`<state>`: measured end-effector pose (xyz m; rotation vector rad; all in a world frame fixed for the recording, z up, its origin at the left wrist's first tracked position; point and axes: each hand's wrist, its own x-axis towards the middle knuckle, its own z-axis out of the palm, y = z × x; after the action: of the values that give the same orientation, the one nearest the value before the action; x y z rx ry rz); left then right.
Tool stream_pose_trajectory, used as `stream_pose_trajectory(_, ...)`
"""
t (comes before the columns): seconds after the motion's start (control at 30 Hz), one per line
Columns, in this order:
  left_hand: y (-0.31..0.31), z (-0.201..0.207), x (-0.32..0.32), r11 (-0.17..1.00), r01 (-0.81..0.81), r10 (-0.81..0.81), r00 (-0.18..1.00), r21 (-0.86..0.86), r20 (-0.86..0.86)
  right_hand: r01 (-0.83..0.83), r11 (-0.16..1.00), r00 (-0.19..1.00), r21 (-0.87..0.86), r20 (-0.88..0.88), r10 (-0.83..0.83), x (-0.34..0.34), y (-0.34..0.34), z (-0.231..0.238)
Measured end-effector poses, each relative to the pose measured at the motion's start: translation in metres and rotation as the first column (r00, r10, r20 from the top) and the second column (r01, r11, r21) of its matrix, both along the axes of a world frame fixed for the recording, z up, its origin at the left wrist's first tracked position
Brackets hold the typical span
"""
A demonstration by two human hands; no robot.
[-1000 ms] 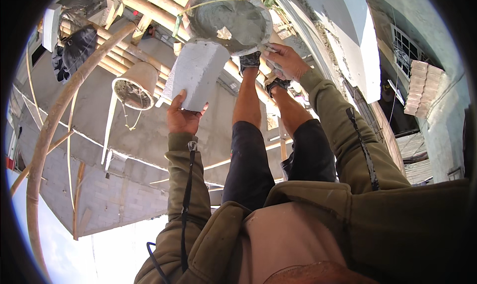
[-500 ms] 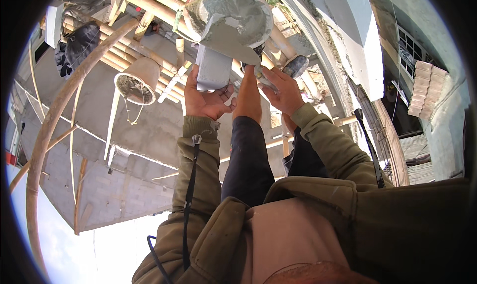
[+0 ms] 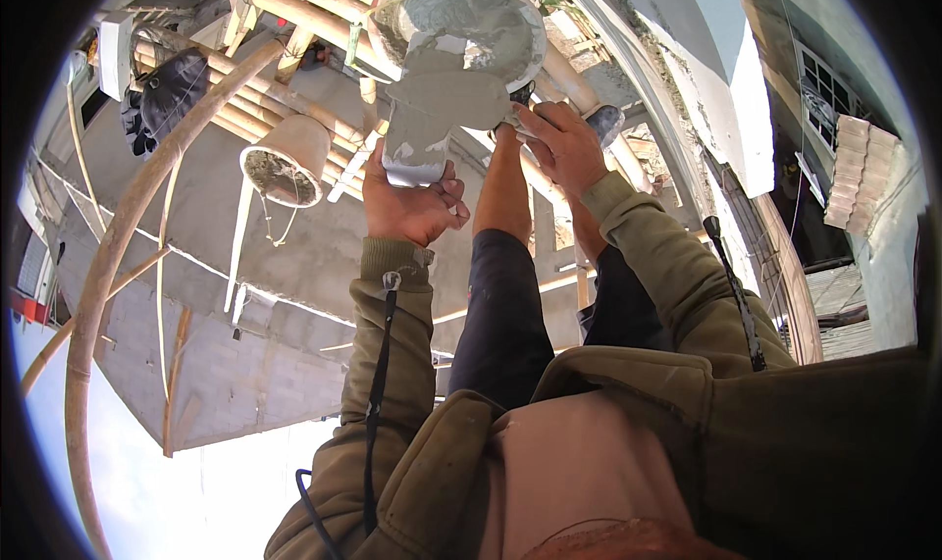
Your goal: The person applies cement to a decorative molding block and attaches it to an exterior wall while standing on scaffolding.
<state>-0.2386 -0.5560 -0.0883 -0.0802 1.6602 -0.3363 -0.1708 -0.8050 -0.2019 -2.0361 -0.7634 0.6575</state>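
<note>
My left hand (image 3: 417, 207) is closed round the near end of a pale rectangular plastering float (image 3: 414, 175), whose handle is hidden. Wet grey mortar (image 3: 417, 133) covers the float's upper face. My right hand (image 3: 569, 148) grips a trowel (image 3: 456, 97); its grey-smeared blade reaches left, overlapping the float's far end. The trowel's handle is mostly hidden by my fingers. Just beyond both tools stands a round basin (image 3: 530, 35) with grey mortar (image 3: 471, 21) inside, near my feet.
Bamboo poles (image 3: 343, 128) form a platform under my feet, and a long pole (image 3: 147, 187) rises at left. A bucket (image 3: 312, 148) hangs or stands left of my hands. A black bag-like thing (image 3: 175, 94) lies farther left. At right are a pale wall (image 3: 726, 99) and stacked tiles (image 3: 862, 173).
The trowel has come nearer and over the float, and grey mortar now covers the float's face, which was pale and bare before. The right hand has shifted slightly up and right.
</note>
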Motion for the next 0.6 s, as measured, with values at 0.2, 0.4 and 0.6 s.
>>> stream_pose_trajectory(0.2, 0.016, 0.013, -0.016, 1.000, 0.017, -0.017, 0.999, -0.001, 0.040, 0.157, 0.926, 0.966, -0.342, -0.142, -0.216, 0.002, 0.037, -0.026)
stream_pose_trajectory(0.4, 0.008, 0.048, -0.006, 0.887, 0.362, -0.365, 0.930, 0.288, -0.045, 0.210, 0.872, 0.763, -0.442, -0.483, -0.429, 0.026, 0.036, -0.042)
stream_pose_trajectory(0.6, -0.001, 0.127, 0.042, 0.282, 0.629, -0.857, 0.504, 0.725, -0.104, 0.641, 0.599, 0.628, -0.480, -0.120, -0.769, 0.014, -0.027, 0.019)
